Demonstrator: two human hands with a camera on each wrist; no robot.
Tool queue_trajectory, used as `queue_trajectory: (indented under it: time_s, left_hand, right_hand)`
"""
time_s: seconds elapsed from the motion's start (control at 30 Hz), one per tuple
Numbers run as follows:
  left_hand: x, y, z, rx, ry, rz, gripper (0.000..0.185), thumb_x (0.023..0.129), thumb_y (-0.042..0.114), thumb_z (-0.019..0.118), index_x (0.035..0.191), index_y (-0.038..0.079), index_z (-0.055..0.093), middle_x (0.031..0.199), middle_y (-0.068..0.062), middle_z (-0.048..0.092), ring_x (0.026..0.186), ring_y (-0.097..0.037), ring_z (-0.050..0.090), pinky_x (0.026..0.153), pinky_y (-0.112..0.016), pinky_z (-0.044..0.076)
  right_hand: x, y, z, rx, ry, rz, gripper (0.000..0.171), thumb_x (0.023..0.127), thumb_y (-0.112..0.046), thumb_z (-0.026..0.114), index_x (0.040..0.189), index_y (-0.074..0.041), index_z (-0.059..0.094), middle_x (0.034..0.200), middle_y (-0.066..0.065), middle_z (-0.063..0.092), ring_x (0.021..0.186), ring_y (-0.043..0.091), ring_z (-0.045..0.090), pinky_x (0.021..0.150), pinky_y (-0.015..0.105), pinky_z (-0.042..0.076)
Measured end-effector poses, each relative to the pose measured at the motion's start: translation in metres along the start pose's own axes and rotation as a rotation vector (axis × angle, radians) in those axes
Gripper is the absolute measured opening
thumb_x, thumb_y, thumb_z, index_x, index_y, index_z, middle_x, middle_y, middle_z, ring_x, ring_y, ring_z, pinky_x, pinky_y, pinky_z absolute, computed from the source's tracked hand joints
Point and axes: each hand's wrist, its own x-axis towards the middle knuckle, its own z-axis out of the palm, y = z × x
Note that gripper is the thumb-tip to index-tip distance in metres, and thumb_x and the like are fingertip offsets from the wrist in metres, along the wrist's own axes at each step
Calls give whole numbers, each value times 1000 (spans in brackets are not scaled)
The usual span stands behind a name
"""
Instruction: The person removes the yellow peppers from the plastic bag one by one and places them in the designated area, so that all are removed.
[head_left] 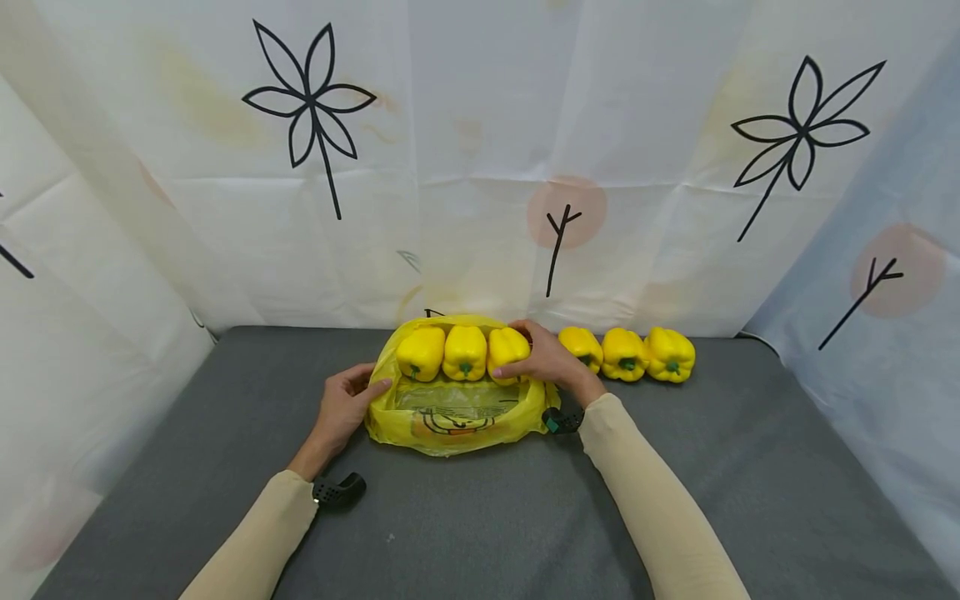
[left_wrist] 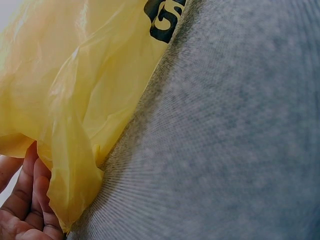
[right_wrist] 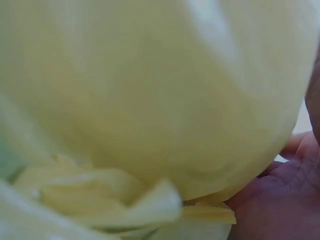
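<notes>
A yellow plastic bag (head_left: 450, 440) lies with its mouth spread wide on the grey table. In its back part, a left bell pepper (head_left: 420, 352) and a middle bell pepper (head_left: 465, 350) stand side by side, both yellow. My right hand (head_left: 553, 360) reaches over the bag's right rim and holds a third yellow bell pepper (head_left: 506, 348) at the right of that row. At the left rim, my left hand (head_left: 347, 408) pinches the bag between thumb and fingers. The bag (right_wrist: 150, 100) fills most of the right wrist view and hides the pepper there.
Right of the bag, three more yellow bell peppers stand in a row: a near one (head_left: 579, 347) partly behind my right hand, a middle one (head_left: 624, 357) and an outer one (head_left: 670, 355). A patterned white cloth (head_left: 465, 233) hangs behind the table (head_left: 465, 533).
</notes>
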Motion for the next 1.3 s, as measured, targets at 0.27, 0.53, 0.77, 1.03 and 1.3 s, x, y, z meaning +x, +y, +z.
queue_trajectory:
  time_s: [0.27,0.53,0.77,1.03,1.3]
  left_hand:
    - [0,-1,0,6,3,-1,34,89,8,64,119,-7,59,111,-27,59,83,-11,59,68,-21,51]
    - [1,-1,0,3,3,-4,34,89,8,64,119,-7,59,110,-27,59,82,-12,59,68,-21,51]
    - [1,-2,0,8,0,-2,34,89,9,64,119,-6,59,109,-26,60,83,-13,59,68,-22,51]
    - [1,-2,-1,2,-3,1,34,89,9,64,119,-6,59,108,-25,60,83,-13,59,68,-23,51]
    - [2,-2,0,0,-3,8,33,89,9,64,119,-7,59,107,-26,60,83,-15,59,68,-23,51]
  right_hand:
    - [-1,0,1,-5,-6,20,97,66,-41,84,140,-13,29,135,9,41,113,25,47,93,43,40]
    - [-3,1,-2,-35,-51,14,104,66,-39,85,148,-18,24,145,6,33,121,25,42,97,46,38]
    - [-1,3,-1,-53,-28,-4,94,65,-36,86,142,-22,33,133,3,44,108,23,49,89,42,42]
    - [-6,-1,-2,1,22,-38,91,65,-33,87,139,-22,35,128,2,45,106,23,49,87,41,44]
    - [-13,-12,-6,49,47,-83,96,65,-31,87,143,-17,32,126,5,44,105,26,50,82,42,47]
